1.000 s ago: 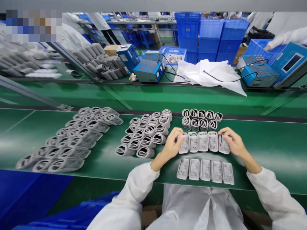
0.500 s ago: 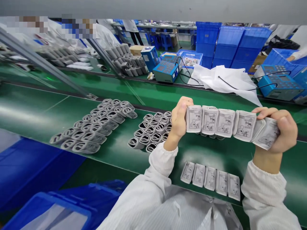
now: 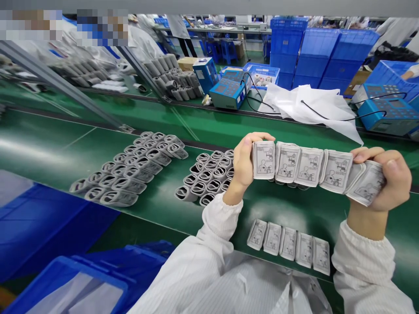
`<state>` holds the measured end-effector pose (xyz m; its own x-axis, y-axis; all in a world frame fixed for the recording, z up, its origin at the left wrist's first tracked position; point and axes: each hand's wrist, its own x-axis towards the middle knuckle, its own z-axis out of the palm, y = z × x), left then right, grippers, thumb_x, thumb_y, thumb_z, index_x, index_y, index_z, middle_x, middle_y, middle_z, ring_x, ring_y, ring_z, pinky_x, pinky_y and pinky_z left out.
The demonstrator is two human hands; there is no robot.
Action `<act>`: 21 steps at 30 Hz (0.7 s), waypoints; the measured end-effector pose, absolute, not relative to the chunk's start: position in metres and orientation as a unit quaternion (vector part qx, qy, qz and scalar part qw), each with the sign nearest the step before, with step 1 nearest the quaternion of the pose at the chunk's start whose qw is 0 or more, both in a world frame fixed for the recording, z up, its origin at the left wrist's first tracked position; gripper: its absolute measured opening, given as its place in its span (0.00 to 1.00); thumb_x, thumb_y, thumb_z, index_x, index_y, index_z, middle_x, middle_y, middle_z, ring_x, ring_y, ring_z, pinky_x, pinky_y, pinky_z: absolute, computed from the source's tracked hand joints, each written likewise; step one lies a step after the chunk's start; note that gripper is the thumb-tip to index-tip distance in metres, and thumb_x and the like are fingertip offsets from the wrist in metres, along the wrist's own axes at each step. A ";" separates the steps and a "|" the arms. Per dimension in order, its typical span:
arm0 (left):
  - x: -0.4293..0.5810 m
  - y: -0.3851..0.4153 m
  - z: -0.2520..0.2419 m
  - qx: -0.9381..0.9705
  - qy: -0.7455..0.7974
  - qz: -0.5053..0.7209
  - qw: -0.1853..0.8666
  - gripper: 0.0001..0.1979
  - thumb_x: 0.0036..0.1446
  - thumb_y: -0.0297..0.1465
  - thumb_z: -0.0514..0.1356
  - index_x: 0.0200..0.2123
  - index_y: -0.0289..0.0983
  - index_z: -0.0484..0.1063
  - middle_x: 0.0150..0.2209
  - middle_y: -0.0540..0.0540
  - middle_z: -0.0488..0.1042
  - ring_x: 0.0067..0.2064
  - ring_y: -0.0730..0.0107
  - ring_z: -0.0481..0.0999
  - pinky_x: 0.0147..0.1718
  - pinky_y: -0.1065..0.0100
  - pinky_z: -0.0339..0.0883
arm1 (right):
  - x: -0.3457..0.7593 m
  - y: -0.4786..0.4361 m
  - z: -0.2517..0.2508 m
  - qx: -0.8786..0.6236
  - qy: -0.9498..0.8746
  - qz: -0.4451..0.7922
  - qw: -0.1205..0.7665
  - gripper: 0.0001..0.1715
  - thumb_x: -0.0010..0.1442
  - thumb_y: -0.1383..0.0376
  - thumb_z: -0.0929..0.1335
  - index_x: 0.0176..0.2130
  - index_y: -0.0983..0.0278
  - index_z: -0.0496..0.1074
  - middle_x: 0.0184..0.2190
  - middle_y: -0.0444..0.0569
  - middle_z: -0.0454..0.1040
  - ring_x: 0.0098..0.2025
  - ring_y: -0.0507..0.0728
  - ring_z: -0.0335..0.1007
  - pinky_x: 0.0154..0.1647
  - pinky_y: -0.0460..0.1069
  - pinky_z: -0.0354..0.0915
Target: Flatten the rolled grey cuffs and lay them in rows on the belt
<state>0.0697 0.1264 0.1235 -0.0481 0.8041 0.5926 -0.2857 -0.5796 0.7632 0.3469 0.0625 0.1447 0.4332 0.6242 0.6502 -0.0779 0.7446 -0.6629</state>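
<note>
A row of several folded grey blood pressure cuffs point(image 3: 308, 166), printed with line drawings, is held up above the green work surface between my two hands. My left hand point(image 3: 244, 161) grips the left end cuff, fingers over its top edge. Around the tilted right end cuff point(image 3: 365, 183) my right hand point(image 3: 394, 179) is closed, thumb and fingers at its outer side. A narrow gap shows beside the left end cuff. Below, another row of folded cuffs point(image 3: 288, 243) lies near the front edge. Behind the held row and my left hand, upright rolled cuffs point(image 3: 212, 174) are partly hidden.
More rolled cuffs point(image 3: 126, 172) stand grouped at left on the green surface point(image 3: 42, 144). Blue control boxes point(image 3: 229, 89), cables and white sheets point(image 3: 304, 104) lie beyond the ledge. A metal strut point(image 3: 75, 91) slants across the left. Blue bins point(image 3: 78, 279) sit below left; co-workers stand behind.
The gap beside the left end cuff has widened a little, and my right hand sits slightly further right. The background has shifted slightly upward in view.
</note>
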 end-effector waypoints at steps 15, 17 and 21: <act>0.070 0.127 0.125 0.562 0.226 0.692 0.392 0.27 0.79 0.57 0.55 0.34 0.43 0.69 0.42 0.44 0.84 0.47 0.56 0.84 0.51 0.51 0.76 | 0.345 0.064 0.144 -0.270 -0.494 0.217 0.798 0.12 0.62 0.64 0.71 0.26 0.61 0.73 0.28 0.53 0.81 0.31 0.61 0.78 0.34 0.57 0.71; 0.071 0.127 0.125 0.552 0.214 0.697 0.404 0.25 0.79 0.56 0.57 0.36 0.43 0.69 0.42 0.45 0.85 0.45 0.57 0.84 0.49 0.53 0.76 | 0.345 0.064 0.144 -0.276 -0.495 0.214 0.796 0.12 0.61 0.64 0.72 0.26 0.61 0.73 0.28 0.52 0.81 0.31 0.61 0.77 0.33 0.57 0.72; 0.073 0.126 0.126 0.519 0.192 0.706 0.441 0.20 0.76 0.54 0.61 0.43 0.44 0.67 0.41 0.47 0.87 0.40 0.60 0.84 0.44 0.58 0.77 | 0.345 0.065 0.144 -0.279 -0.493 0.209 0.797 0.14 0.61 0.61 0.73 0.25 0.60 0.73 0.27 0.51 0.81 0.29 0.62 0.77 0.31 0.57 0.71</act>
<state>0.0732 0.1265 0.1263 -0.0720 0.8229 0.5635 -0.4235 -0.5368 0.7297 0.3449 0.0649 0.1435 0.4258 0.6086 0.6695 -0.0577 0.7567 -0.6512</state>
